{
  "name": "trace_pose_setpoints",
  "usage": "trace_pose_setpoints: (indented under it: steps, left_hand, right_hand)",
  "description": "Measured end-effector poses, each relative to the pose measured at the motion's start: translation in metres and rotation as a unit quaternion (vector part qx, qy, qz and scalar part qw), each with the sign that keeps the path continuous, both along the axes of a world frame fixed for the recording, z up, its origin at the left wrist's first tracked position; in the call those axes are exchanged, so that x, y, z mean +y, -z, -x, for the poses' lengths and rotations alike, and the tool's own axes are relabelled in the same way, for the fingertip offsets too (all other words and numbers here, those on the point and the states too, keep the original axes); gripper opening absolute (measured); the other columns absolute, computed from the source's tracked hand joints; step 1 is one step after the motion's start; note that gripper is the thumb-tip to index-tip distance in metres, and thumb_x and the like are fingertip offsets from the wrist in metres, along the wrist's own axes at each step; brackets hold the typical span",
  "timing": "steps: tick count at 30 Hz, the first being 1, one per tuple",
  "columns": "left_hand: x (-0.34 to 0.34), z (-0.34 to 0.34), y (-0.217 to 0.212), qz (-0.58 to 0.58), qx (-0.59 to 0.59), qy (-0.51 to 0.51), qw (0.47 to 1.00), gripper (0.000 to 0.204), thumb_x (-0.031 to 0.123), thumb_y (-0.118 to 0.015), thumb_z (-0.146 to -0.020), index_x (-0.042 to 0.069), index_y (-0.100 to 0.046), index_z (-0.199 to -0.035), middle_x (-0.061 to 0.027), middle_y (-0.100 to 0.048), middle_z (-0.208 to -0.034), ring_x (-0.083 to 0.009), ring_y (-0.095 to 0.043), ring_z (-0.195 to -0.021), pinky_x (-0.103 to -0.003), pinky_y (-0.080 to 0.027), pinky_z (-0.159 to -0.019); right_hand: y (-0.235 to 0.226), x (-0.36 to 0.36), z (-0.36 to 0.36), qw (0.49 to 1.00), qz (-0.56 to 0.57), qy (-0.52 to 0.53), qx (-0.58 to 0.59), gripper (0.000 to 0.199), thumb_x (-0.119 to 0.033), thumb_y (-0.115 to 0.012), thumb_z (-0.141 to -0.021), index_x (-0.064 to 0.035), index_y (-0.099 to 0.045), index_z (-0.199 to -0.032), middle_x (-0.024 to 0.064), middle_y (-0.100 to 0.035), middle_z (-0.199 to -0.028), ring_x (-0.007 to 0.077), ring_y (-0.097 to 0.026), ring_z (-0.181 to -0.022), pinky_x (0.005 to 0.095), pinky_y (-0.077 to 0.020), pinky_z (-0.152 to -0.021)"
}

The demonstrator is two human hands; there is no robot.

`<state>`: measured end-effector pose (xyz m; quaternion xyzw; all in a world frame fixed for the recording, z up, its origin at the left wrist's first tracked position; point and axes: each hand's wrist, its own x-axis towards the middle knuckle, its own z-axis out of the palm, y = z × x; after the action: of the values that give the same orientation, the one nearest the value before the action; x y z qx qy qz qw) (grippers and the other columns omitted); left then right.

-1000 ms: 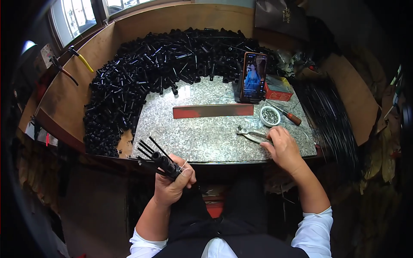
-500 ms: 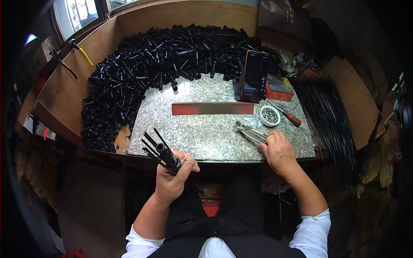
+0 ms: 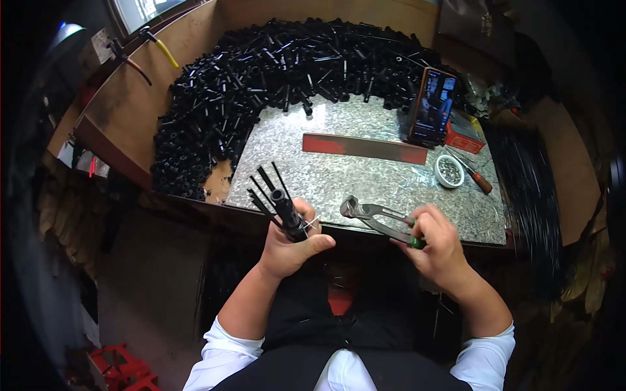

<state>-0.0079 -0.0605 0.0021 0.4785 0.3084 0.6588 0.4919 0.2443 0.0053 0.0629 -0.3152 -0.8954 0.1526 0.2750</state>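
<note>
Black tube: clasped in our left grip near the counter's front edge, thin black strips alongside
Pincers: our right grip clutches their green handles
White bowl: beside the screwdriver on our counter

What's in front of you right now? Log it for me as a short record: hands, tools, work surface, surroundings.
Left hand: the hand grips a black tubular part and thin black strips
Right hand: the hand holds metal pincers with green grips
Work surface: speckled slab
On slab: red-and-grey bar; white bowl of small metal pieces; orange-handled tool
Far right of slab: upright phone, screen lit; red box
Behind and left: heaped black parts
</note>
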Motion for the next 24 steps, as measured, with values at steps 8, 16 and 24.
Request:
trace_pose_setpoints:
  steps: [8, 16, 24]
  left_hand:
    - [-0.001, 0.003, 0.005, 0.0, -0.018, 0.04, 0.999, 0.086, 0.035, -0.085, -0.06, 0.006, -0.027, -0.118, 0.0063, -0.034, -0.054, -0.0058, -0.036, -0.044, -0.022, -0.029, -0.045]
    - [-0.002, -0.003, 0.004, 0.022, 0.004, -0.032, 0.999, 0.068, 0.014, -0.09, -0.061, 0.006, -0.042, -0.11, 0.0047, -0.054, -0.077, -0.0019, -0.05, -0.07, -0.017, -0.041, -0.06]
    - [-0.002, 0.005, 0.014, 0.068, -0.008, 0.004, 0.998, 0.077, 0.046, -0.085, -0.049, 0.002, -0.052, -0.103, 0.0023, -0.054, -0.084, -0.0036, -0.051, -0.07, -0.018, -0.038, -0.059]
  right_hand:
    - [-0.011, 0.003, 0.024, 0.925, -0.351, 0.093, -0.111, 0.029, -0.015, -0.07, -0.077, -0.0014, -0.053, -0.096, 0.016, -0.046, -0.127, 0.0377, -0.042, -0.127, 0.0629, -0.021, -0.108]
    - [-0.017, -0.007, 0.035, 0.931, -0.336, 0.042, -0.137, 0.029, -0.018, -0.069, -0.077, 0.0007, -0.056, -0.095, 0.016, -0.047, -0.124, 0.036, -0.043, -0.125, 0.0632, -0.0206, -0.108]
    - [-0.003, -0.015, 0.023, 0.978, -0.116, -0.087, -0.146, 0.024, -0.012, -0.07, -0.077, -0.0015, -0.052, -0.087, 0.0144, -0.06, -0.084, 0.0293, -0.061, -0.069, 0.0374, -0.0497, -0.06]
